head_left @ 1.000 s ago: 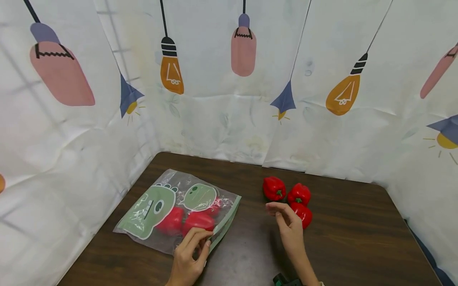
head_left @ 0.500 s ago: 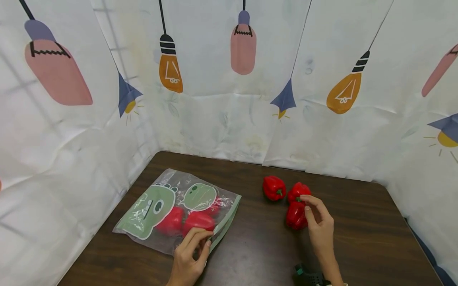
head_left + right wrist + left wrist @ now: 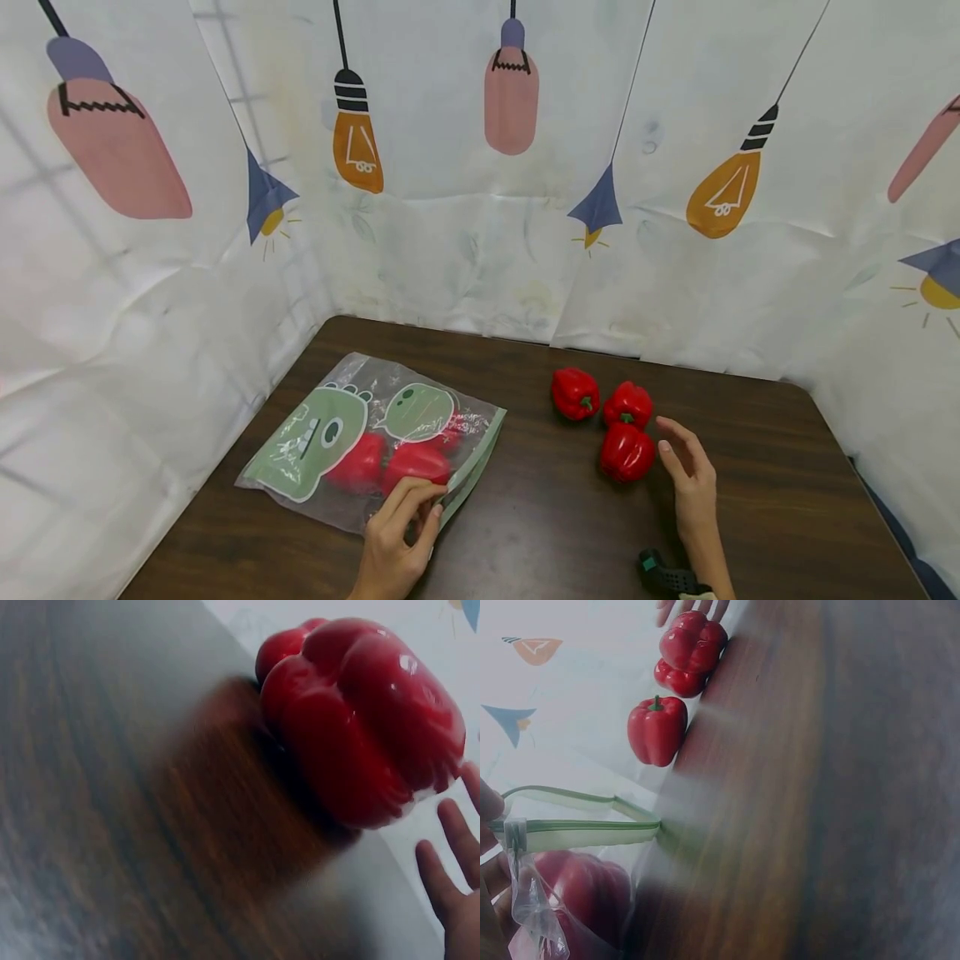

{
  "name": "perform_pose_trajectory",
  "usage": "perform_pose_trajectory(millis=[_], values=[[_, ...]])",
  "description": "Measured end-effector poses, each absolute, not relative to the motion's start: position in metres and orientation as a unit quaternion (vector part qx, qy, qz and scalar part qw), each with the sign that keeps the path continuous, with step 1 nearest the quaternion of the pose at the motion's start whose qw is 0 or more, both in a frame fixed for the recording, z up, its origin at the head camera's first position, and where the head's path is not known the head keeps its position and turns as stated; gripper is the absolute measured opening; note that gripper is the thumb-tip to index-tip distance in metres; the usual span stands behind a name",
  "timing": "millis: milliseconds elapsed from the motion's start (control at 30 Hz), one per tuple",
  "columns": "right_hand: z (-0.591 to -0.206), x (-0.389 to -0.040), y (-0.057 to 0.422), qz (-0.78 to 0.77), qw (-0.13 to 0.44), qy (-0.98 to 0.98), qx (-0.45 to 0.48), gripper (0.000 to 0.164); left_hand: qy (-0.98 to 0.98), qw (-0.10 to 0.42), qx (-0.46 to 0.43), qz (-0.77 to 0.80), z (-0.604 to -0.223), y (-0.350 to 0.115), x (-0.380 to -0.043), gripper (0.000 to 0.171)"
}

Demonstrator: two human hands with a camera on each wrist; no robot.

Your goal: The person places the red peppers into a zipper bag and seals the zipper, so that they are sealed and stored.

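A clear zip bag [image 3: 311,508] with green cartoon prints lies on the left of the table, red bell peppers [image 3: 415,467] inside it. My left hand [image 3: 397,533] pinches the bag near its green-edged mouth [image 3: 577,825], which gapes in the left wrist view. Outside the bag stand three shiny red bell peppers: a far one [image 3: 575,394], a middle one [image 3: 627,406] and a nearest one [image 3: 627,452]. Just right of the nearest pepper is my right hand [image 3: 693,479], its fingers spread and holding nothing. In the right wrist view these fingers [image 3: 442,877] are beside that pepper.
The dark wooden table [image 3: 765,500] reaches back to a white curtain [image 3: 465,267] printed with lamps. Curtain also hangs along the left side. A dark strap device [image 3: 667,575] is on the right wrist.
My right hand has moved right, from left of the loose peppers past the nearest one and off it. That pepper shifted slightly left, then back right. The left hand and bag stay put.
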State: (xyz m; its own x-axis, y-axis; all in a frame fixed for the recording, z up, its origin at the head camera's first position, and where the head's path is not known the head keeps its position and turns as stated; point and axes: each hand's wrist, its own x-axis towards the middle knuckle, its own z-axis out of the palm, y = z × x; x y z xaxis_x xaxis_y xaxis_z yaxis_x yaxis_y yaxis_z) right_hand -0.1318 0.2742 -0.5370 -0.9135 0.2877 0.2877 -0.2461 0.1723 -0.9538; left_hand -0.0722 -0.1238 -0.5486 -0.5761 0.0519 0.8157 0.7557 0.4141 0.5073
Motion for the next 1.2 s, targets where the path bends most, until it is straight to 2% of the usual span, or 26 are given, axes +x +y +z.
perform_pose_trajectory(millis=[367,967,1200], values=[[-0.544,-0.133,0.283,0.605,0.118,-0.788,0.011,0.047,-0.752,0.376,-0.269,-0.470,-0.550,-0.124,-0.072,0.045],[-0.548,-0.133,0.284,0.585,0.070,-0.808,0.006,0.051,-0.737,0.394,-0.284,-0.470,-0.552,-0.124,-0.074,0.042],[-0.545,-0.134,0.286,0.567,0.059,-0.822,0.008,0.047,-0.741,0.392,-0.280,-0.468,-0.552,-0.124,-0.076,0.038]])
